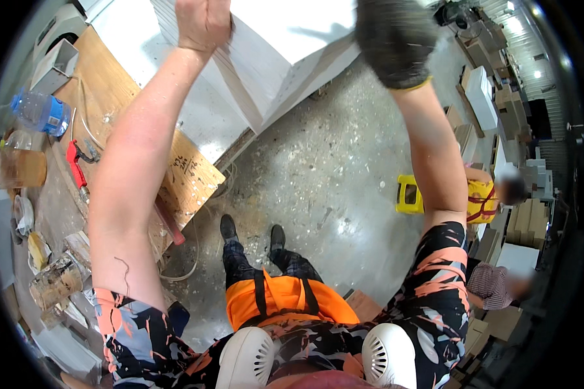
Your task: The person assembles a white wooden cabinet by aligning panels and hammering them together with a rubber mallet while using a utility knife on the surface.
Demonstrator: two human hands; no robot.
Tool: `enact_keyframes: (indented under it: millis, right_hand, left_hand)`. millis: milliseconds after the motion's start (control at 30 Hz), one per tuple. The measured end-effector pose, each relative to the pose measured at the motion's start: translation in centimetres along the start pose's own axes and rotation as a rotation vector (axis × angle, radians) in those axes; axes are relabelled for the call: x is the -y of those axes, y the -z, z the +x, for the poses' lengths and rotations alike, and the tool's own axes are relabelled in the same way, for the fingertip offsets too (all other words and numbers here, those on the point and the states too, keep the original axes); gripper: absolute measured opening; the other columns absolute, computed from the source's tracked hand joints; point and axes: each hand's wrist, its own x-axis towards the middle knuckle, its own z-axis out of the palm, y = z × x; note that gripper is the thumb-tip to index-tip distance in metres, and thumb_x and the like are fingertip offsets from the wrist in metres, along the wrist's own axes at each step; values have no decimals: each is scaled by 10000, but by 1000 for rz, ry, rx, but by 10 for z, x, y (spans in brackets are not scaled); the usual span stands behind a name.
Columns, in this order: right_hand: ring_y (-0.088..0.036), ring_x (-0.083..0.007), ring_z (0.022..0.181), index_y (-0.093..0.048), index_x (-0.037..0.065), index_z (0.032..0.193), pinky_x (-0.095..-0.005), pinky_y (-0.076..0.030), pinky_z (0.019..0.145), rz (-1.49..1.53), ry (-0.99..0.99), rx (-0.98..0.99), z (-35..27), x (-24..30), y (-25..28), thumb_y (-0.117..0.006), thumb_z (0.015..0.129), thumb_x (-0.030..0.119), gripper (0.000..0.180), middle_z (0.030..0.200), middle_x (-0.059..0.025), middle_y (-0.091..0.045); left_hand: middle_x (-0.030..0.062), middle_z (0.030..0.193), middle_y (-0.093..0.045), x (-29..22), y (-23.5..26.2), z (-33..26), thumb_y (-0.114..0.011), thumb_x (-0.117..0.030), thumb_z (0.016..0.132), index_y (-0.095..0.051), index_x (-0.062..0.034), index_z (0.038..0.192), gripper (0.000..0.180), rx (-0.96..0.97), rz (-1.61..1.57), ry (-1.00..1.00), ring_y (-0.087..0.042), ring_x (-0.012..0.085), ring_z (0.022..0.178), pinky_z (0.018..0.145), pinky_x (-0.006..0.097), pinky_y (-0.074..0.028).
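At the top edge, my bare left hand (204,24) looks curled closed over a large white folded panel (256,78); its fingertips are hidden, so what it holds cannot be made out. My right hand (397,42) wears a dark work glove with a yellow cuff. It is smeared by motion beside the panel's right part, its fingers too blurred to read. The panel has upright walls with grey shaded faces, and a corner of it points toward me. Beneath lies a wooden board (198,175) with handwriting on it, on the workbench.
On the bench at left are a plastic water bottle (42,113), a red air blow gun (76,165), a jar of amber liquid (21,168) and a stained roll (55,282). A yellow stool (409,194) stands on the concrete floor. Two people (483,198) and stacked cartons (527,223) are at right.
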Motion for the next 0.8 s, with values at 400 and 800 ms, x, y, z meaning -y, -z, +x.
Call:
enact_keyframes:
  millis: [400,800]
  right_hand:
    - [-260,-514,1408,-322,-100,1469,-585,-225,1148,104,-435,-458,5,127,-43,-536,948,451,788,1531,-331,-265]
    - [-371,-478,1349,-340,60,1482,-590,-280,1141,-9,-248,-477,-48,122,-66,-658,898,331,718,1478,-268,-363]
  left_hand:
    - [62,922,-740,8,-1,2,-344,-219,1013,-716,-77,860,427,-24,-92,62,-667,228,947,921,351,-417]
    - [65,910,-742,10,-4,1,-331,-214,1020,-710,-66,848,442,-17,-108,2,-674,236,950,923,359,-423]
